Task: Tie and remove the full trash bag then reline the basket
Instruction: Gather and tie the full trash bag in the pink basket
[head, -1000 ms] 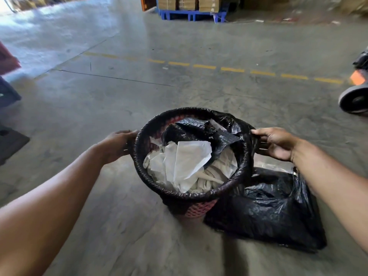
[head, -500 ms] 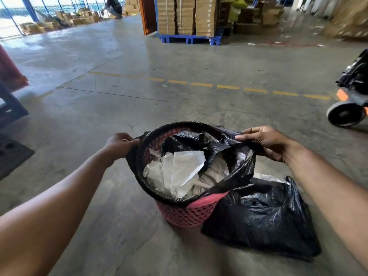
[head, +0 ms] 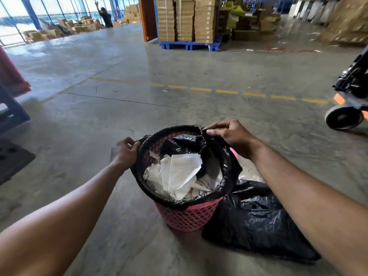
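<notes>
Concrete warehouse floor [head: 179, 108], grey and scuffed, with a dashed yellow line [head: 227, 92] across the middle distance. Far back, stacked cardboard boxes [head: 185, 18] on a blue pallet [head: 189, 45]; a person [head: 105, 16] stands among loose cartons near the bright windows at far left. At right edge, a wheeled cart [head: 350, 100], only partly in view. Near centre, a pink mesh basket [head: 189, 216] stands upright on the floor, lined with a black trash bag [head: 229, 166] whose edge is rolled over most of the rim; on the right side the bag is lifted off the rim and the pink edge shows. Inside the bag, crumpled white paper [head: 179, 174] fills it near the top, with some black plastic among it. Just beside the basket on its right, touching its base, a second black bag [head: 253, 222] lies slumped on the floor. Left hand [head: 124, 154] is closed, fingers curled on the bag edge at the basket's left rim. Right hand [head: 231, 136] pinches the bag edge at the far right rim, thumb and fingertips together, plastic pulled up above the rim.
</notes>
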The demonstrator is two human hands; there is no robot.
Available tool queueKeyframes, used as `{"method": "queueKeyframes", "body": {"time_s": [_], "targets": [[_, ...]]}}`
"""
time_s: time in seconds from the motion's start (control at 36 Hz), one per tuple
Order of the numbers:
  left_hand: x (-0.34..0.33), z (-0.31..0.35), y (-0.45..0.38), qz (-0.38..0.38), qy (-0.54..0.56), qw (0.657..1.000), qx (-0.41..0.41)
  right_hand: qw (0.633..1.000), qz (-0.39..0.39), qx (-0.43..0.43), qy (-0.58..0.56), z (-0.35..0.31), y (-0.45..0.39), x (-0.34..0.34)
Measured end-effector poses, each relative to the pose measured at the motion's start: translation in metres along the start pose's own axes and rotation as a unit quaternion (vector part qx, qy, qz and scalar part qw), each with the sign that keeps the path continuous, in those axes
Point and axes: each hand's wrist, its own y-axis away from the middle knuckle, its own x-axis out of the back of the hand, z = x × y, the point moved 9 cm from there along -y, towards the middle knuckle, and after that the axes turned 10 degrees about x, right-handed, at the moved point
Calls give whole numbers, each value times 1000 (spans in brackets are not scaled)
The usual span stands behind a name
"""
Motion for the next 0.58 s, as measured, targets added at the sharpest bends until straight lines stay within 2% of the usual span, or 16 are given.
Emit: {"method": "queueKeyframes", "body": {"time_s": [0.06,0.11,0.17,0.22,0.31,0.36,0.42,0.44,0.47,0.53,0.58], "targets": [[5,1,2,26,-6,999,-23,998,-61,-4,21,4,7,1],[11,6,5,51,4,998,-48,996,-82,-19,30,15,13,12],[15,16,9,71,13,995,-75,996,-62,-33,45,28,17,31],[17,24,8,59,42,993,-90,996,-37,-47,72,41,22,46],[17,27,-2,-43,204,977,-53,987,-69,-74,122,55,31,50],[17,31,-7,-152,357,922,6,986,-79,-74,129,61,31,48],[21,47,-2,-263,435,860,41,984,-70,-61,150,61,26,49],[29,55,-1,-284,411,866,33,984,-65,-54,160,60,24,50],[40,61,-2,-277,342,898,4,983,-57,-48,165,56,22,51],[57,69,-1,-224,131,963,-68,981,-16,-27,192,45,17,63],[63,69,-2,-192,16,977,-96,971,59,-6,231,30,16,86]]}}
